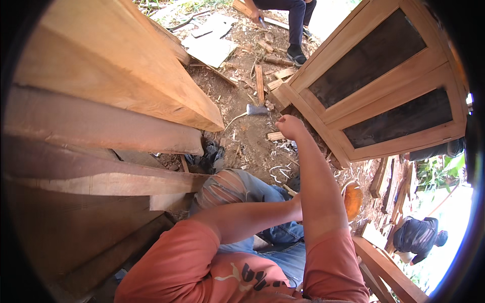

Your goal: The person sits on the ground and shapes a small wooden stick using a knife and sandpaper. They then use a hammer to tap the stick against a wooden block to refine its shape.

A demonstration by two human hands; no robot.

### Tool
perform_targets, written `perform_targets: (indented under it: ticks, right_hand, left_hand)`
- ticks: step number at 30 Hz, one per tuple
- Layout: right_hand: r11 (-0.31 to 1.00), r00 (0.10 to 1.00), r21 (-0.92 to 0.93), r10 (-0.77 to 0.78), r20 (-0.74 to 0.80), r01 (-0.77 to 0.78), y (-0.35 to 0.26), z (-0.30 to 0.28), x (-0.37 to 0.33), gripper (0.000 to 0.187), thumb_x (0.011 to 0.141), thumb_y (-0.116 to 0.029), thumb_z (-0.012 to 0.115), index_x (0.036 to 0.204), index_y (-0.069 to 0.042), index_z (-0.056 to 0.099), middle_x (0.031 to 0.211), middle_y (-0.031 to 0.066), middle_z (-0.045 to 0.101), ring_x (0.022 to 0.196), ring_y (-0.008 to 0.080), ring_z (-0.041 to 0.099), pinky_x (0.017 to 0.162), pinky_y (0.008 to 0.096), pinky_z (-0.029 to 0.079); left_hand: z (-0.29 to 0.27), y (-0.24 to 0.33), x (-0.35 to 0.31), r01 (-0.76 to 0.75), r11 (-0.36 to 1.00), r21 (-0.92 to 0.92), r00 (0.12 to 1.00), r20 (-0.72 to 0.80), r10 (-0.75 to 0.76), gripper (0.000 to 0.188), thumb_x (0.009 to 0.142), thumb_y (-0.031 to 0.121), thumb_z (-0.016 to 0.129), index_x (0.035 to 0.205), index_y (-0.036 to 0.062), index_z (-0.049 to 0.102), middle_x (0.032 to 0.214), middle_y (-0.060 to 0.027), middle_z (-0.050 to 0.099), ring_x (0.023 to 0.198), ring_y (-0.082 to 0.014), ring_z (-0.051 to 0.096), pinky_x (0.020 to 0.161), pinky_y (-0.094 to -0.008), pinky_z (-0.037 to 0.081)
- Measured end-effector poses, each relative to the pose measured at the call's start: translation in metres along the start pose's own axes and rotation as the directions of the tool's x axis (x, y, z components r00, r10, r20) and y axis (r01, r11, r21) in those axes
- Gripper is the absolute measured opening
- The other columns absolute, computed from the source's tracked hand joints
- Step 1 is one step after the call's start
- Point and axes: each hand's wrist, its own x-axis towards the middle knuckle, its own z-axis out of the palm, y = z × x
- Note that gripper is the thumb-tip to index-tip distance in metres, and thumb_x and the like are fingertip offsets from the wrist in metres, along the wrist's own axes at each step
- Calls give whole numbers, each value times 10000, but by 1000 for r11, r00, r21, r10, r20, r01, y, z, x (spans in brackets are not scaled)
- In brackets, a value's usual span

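My right hand [290, 127] reaches forward, its fingers curled closed beside the near corner of a wooden door [386, 94] with dark panels. Whatever is in its fingers, if anything, is too small to make out. Bent across my lap, my left arm ends in my left hand [296, 206], mostly hidden behind my right forearm, so its fingers do not show. On the ground just beyond my right hand lies a hammer-like tool [256, 109] with a grey head and what looks like a wooden handle. An orange bowl-like container [353, 201] is right of my right forearm.
Thick wooden planks [116, 65] jut in from the left, near my knee. Wood scraps [276, 136] and shavings litter the dirt. A pale sheet [212, 48] lies farther off. One person [297, 25] is at the top; another person [417, 235] bends at the right.
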Motion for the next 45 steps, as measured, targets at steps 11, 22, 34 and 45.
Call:
perform_targets:
  ticks: [11, 22, 34, 45]
  right_hand:
    - [990, 992, -140, 6, 128, 12, 40, 92, 90, 403, 967, -314, 705, 1298, -85, 729, 1322, 194, 740, 1223, 366, 704, 1061, 468, 549]
    - [974, 989, -221, -86, -124, 57, 5, 116, 161, 481, 1021, -179, 604, 1501, -197, 588, 1485, 176, 567, 1393, 377, 553, 1145, 520, 465]
    - [886, 953, -458, -199, -228, 76, 10, 160, 168, 243, 1034, -225, 591, 1224, -164, 730, 1232, 133, 693, 1162, 306, 668, 957, 461, 525]
    - [821, 891, -358, -445, 87, 445, 11, 45, 47, 275, 843, -199, 819, 1111, -140, 800, 1189, 157, 689, 1158, 357, 687, 997, 454, 564]
  left_hand:
    - [-181, -102, 121, 203, 943, -263, 917, 389, -89, 341, 1158, 309, 499, 1359, 86, 660, 1347, -99, 702, 1286, -258, 636, 1116, -455, 512]
    - [-167, -112, 42, 331, 919, -214, 936, 196, -291, 320, 1133, 304, 526, 1305, 83, 681, 1316, -119, 718, 1255, -275, 658, 1082, -467, 531]
    - [-152, -96, 28, 345, 919, -193, 936, 148, -320, 298, 1107, 297, 556, 1247, 79, 704, 1282, -140, 735, 1222, -293, 683, 1044, -480, 552]
    - [-40, 7, 6, -191, 470, 862, 979, 132, 155, 281, 1082, 291, 584, 1193, 75, 725, 1251, -160, 751, 1192, -310, 706, 1009, -492, 571]
